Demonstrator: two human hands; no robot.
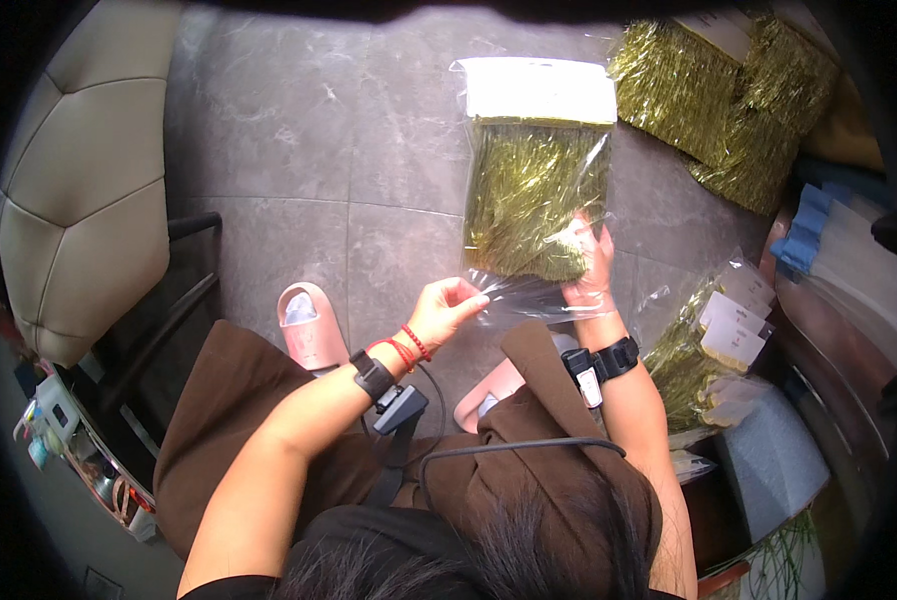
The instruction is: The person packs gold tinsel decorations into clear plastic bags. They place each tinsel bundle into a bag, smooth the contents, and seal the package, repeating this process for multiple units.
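Observation:
A clear plastic bag [520,304] holds a folded gold tinsel fringe [535,195] topped by a white header card [540,90]. My left hand [448,307] pinches the bag's loose near edge between thumb and fingertips. At the lower right corner of the fringe, my right hand [595,259] grips the tinsel, with clear film over the fingers and across the wrist. Glare on the film blurs whether that hand is fully inside the bag. The packet is held out over the grey tiled floor, its card end pointing away from me.
More gold tinsel fringes [681,90] lie at the upper right. Bagged fringes with white cards [732,330] are stacked by my right arm, near a grey foam block [775,457]. A padded beige chair [96,165] stands left. Pink slippers [313,326] are below, and a black cable [523,448] crosses my lap.

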